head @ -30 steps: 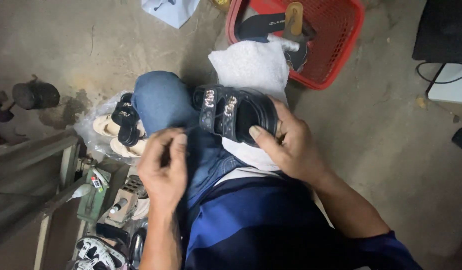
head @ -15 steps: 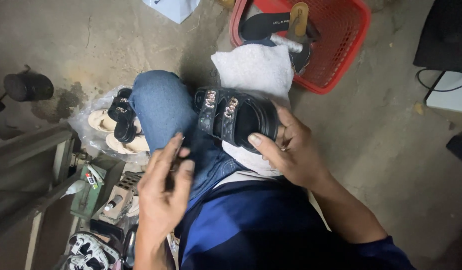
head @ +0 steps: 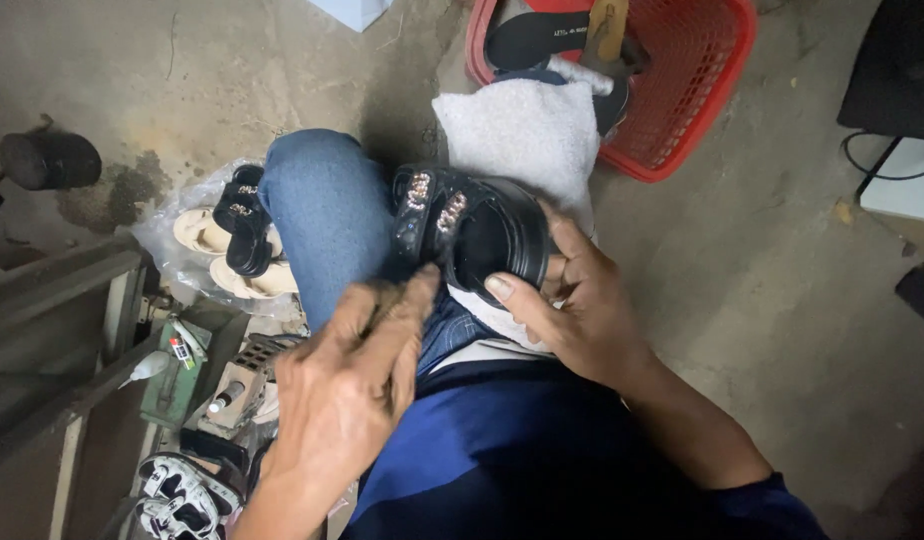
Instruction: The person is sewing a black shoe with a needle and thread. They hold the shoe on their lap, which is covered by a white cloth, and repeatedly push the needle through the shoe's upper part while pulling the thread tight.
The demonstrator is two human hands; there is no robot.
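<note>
Bare concrete floor [head: 282,60] lay under you. Your right hand [head: 582,310] gripped the black sandal [head: 472,235] on your lap, and your left hand [head: 352,380], fingers loosely extended, touched its edge. Judging by that, you were working the sole rim; steady fingertip pressure seemed needed next.

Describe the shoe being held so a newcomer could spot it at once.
Start at the red basket at the top, then drop to the white towel on the lap. The black sandal lies against it, gripped by the right hand. Unlike the sandals on plastic, it has jewelled straps and sits on the lap.
</note>
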